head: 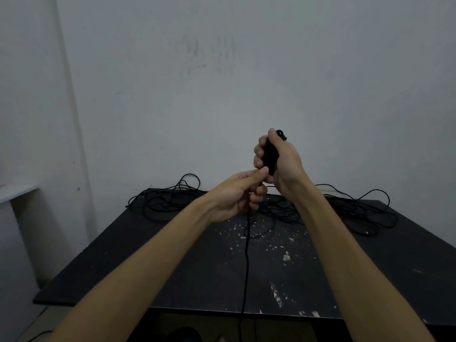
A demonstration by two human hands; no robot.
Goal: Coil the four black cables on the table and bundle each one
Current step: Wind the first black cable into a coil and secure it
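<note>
Held above table (172,255) centre: folded black cable bundle (271,156), long axis upright, loop end toward 12 o'clock, tail toward 6.
Right hand (283,159): clenched around bundle.
Left hand (237,193): just below, at 7 o'clock of right; pinching loose strand (246,255), which hangs past near table edge.
Advised: keep loops even, feed strand without twist, wrap snugly round bundle's middle, avoid slack.
Remaining loose cables: tangle at 10 o'clock (162,201), tangle at 2 o'clock (365,213); separate count not discernible.
</note>
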